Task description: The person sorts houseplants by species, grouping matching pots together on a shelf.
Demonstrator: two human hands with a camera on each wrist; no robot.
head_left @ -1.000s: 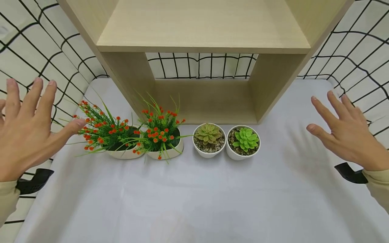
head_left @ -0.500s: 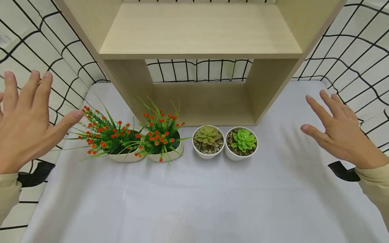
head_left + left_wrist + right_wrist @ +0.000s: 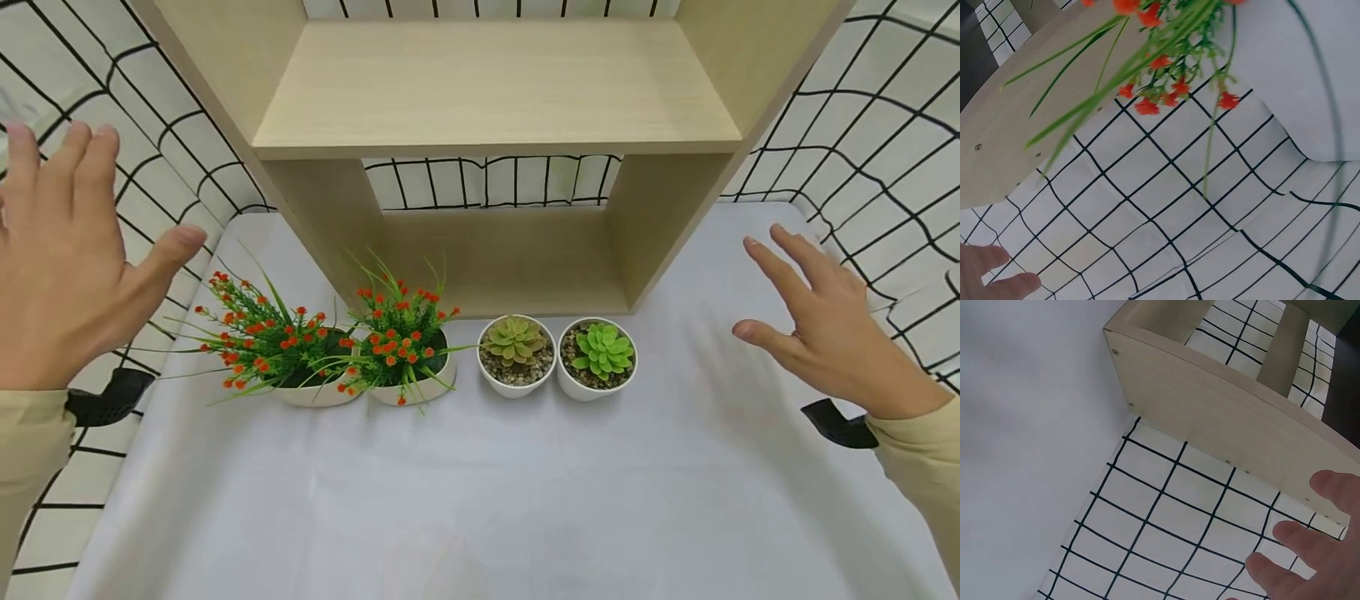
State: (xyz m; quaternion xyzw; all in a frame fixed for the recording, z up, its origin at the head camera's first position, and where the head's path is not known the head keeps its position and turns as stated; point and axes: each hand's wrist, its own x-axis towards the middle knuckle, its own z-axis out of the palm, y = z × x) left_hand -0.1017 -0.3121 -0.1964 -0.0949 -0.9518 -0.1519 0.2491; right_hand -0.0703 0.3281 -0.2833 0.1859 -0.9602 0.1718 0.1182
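Note:
My left hand (image 3: 71, 258) hovers at the left with fingers straight and thumb spread, holding nothing. Nearest to it is a potted plant with orange-red flowers (image 3: 258, 337), its white pot partly covered by leaves. A second red-flowered plant (image 3: 397, 342) stands right beside that one. Two small white pots follow to the right, one with a dull green succulent (image 3: 514, 340), the other with a bright green succulent (image 3: 602, 350). Over the right side of the table my right hand (image 3: 832, 333) is raised, fingers extended, touching nothing. Its fingertips also show in the right wrist view.
A pale wooden shelf unit (image 3: 495, 92) stands behind the pots, with an upper board and a lower compartment. Black wire grid panels (image 3: 885, 125) rise on both sides and behind. White cloth (image 3: 480, 492) covers the table.
My left hand has risen and my right hand has shifted slightly inward. The head view has tilted up a little, so more of the upper shelf shows. The pots stay put.

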